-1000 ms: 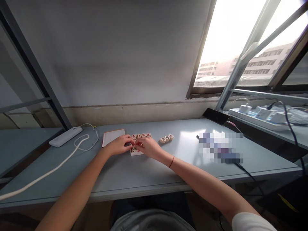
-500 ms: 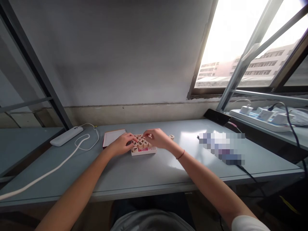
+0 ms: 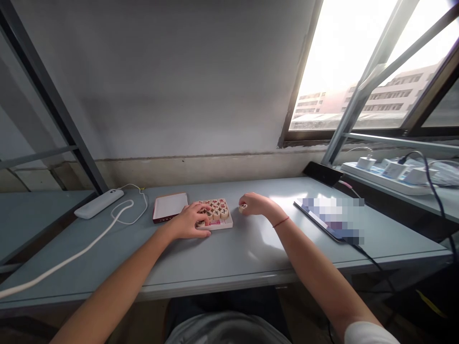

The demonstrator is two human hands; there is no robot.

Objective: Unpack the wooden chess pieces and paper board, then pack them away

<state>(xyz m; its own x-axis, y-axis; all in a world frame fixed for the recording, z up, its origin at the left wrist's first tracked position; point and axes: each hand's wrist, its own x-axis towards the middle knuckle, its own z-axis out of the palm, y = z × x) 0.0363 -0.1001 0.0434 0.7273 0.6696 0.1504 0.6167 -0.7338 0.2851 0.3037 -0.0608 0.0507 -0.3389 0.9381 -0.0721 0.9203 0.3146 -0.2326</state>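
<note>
A shallow white box (image 3: pixel 226 224) on the desk holds several round wooden Chinese chess pieces (image 3: pixel 216 214), set in rows with red and dark characters on top. My left hand (image 3: pixel 189 220) rests over the box's left side, fingers spread across the pieces there and thumb along the front edge. It hides that end of the box. To the right of the box, my right hand (image 3: pixel 255 204) pinches one Chinese chess piece (image 3: pixel 243 207) near the desk surface. The box lid (image 3: pixel 170 204), white inside with a dark red side, lies left of the box.
A white power bank (image 3: pixel 99 203) and a white cable (image 3: pixel 89 246) lie on the desk's left. A tablet-like device (image 3: pixel 319 222), partly blurred out, is at the right with a black cable. Behind it, a power strip (image 3: pixel 387 179) with chargers sits by the metal frame.
My right hand has moved right, from above the box to the chess piece beside it, and now holds that piece. My left hand has shifted slightly right and nearer, over the box.
</note>
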